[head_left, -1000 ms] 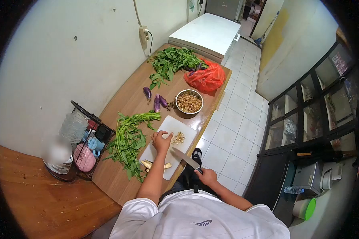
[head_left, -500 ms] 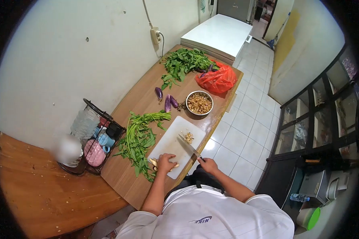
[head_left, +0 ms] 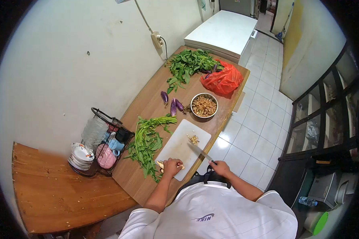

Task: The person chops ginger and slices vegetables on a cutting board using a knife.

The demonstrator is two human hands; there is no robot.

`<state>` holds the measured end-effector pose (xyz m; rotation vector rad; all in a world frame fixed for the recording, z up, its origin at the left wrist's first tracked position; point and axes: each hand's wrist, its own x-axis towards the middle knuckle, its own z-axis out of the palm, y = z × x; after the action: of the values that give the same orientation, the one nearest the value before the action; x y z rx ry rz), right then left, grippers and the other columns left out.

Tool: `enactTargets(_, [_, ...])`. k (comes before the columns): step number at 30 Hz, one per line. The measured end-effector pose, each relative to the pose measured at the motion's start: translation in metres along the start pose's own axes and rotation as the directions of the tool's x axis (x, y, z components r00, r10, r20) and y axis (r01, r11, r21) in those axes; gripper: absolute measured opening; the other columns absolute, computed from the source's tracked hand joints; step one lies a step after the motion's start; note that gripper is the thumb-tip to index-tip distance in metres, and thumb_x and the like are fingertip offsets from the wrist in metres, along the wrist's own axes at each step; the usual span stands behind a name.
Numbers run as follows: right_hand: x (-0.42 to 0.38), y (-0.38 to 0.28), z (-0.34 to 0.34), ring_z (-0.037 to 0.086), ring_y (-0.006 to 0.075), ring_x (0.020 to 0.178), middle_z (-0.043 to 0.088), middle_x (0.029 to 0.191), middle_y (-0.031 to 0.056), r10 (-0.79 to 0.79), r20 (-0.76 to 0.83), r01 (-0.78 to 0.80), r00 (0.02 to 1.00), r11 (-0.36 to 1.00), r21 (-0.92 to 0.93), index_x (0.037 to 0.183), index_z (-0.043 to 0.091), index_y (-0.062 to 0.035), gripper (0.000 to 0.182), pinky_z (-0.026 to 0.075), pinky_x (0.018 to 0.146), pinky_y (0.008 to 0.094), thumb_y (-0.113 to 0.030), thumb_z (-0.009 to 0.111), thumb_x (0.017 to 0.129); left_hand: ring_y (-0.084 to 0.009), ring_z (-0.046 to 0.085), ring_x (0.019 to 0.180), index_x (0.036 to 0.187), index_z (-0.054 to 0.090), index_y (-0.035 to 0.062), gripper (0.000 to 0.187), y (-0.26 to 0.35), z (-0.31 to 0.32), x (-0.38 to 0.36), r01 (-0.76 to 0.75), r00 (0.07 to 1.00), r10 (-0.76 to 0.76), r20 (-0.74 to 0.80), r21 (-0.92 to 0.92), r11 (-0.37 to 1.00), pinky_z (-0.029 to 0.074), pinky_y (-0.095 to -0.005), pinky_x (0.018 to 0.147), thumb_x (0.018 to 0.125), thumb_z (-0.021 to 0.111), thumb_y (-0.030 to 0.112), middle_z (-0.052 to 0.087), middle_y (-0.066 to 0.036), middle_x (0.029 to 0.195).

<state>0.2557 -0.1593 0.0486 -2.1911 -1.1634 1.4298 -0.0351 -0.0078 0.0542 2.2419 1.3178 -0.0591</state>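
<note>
A white cutting board [head_left: 182, 145] lies at the table's near right edge. My left hand [head_left: 172, 167] rests on its near end, fingers curled over a pale, root-like piece [head_left: 182, 167] whose tip shows past them. More pale pieces [head_left: 160, 164] lie beside that wrist, at the board's left edge. In my right hand [head_left: 220, 167] is the dark handle of a kitchen knife [head_left: 200, 151]; its blade slants over the board's right side. Just beyond the blade's tip sits a small heap of chopped pale bits [head_left: 194, 139].
Past the board stands a metal bowl [head_left: 204, 105] of brown chopped pieces, with several purple eggplants [head_left: 173, 106] to its left. Leafy greens [head_left: 145, 145] flank the board. Farther back are more greens [head_left: 187, 65] and a red plastic bag [head_left: 222, 79]. A dish rack [head_left: 109, 143] stands left.
The whole view has shifted slightly. My left hand's fingers have drawn in over the pale piece. The knife stays in my right hand, its blade still pointing toward the chopped heap.
</note>
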Motion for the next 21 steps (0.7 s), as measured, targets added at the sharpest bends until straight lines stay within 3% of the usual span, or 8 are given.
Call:
enactTargets(3, [0.015,-0.002,-0.018,0.07,0.0423,0.099,0.074,0.097,0.0248,0.058,-0.072,-0.054,0.996,0.997,0.054,0.102,0.077,-0.0047,0.075,0.054,0.089,0.0484,-0.072,0.045,0.095,-0.0208,0.064,0.098,0.095,0.08,0.0234,0.02,0.007,-0.003,-0.006,0.02,1.0,-0.02,-0.019,-0.007,1.0,0.04,-0.0442,0.089,0.075,0.08,0.024,0.075,0.005,0.09])
enactTargets(6, [0.046,0.006,-0.024,0.069,0.0448,0.103,0.072,0.102,0.0286,0.056,-0.194,-0.062,0.979,0.998,-0.021,0.101,0.077,-0.0034,0.076,0.052,0.094,0.0503,-0.071,0.043,0.096,-0.0221,0.065,0.097,0.094,0.08,0.0228,0.019,0.005,0.005,-0.008,0.033,0.998,-0.036,-0.059,-0.049,0.998,0.043,-0.044,0.087,0.076,0.08,0.024,0.075,0.003,0.091])
enactTargets(14, [0.077,-0.019,-0.056,0.069,0.0414,0.108,0.073,0.109,0.0243,0.009,-0.082,-0.026,0.997,0.979,-0.203,0.105,0.077,-0.0046,0.078,0.053,0.094,0.0489,-0.073,0.042,0.095,-0.0255,0.065,0.097,0.094,0.08,0.0227,0.017,0.004,0.015,-0.014,0.043,0.989,-0.048,-0.138,-0.04,0.998,0.047,-0.0444,0.088,0.077,0.079,0.024,0.075,0.0,0.093])
enactTargets(16, [0.072,-0.01,-0.052,0.069,0.0419,0.106,0.073,0.106,0.0246,-0.084,0.028,0.088,0.996,0.952,-0.293,0.103,0.077,-0.0043,0.079,0.053,0.093,0.0494,-0.074,0.041,0.095,-0.0259,0.064,0.098,0.093,0.08,0.0234,0.016,0.003,0.015,-0.014,0.063,0.989,-0.066,-0.133,-0.029,0.998,0.047,-0.0445,0.088,0.077,0.079,0.025,0.074,0.0,0.092])
enactTargets(21, [0.059,-0.005,-0.049,0.068,0.0445,0.104,0.072,0.103,0.0278,-0.036,-0.006,0.034,0.999,0.979,-0.201,0.1,0.076,-0.0011,0.079,0.053,0.093,0.0491,-0.072,0.043,0.096,-0.0246,0.065,0.097,0.093,0.08,0.0226,0.017,-0.004,0.021,-0.015,0.006,0.987,-0.019,-0.161,-0.078,0.997,0.047,-0.0443,0.087,0.076,0.08,0.025,0.074,-0.001,0.092])
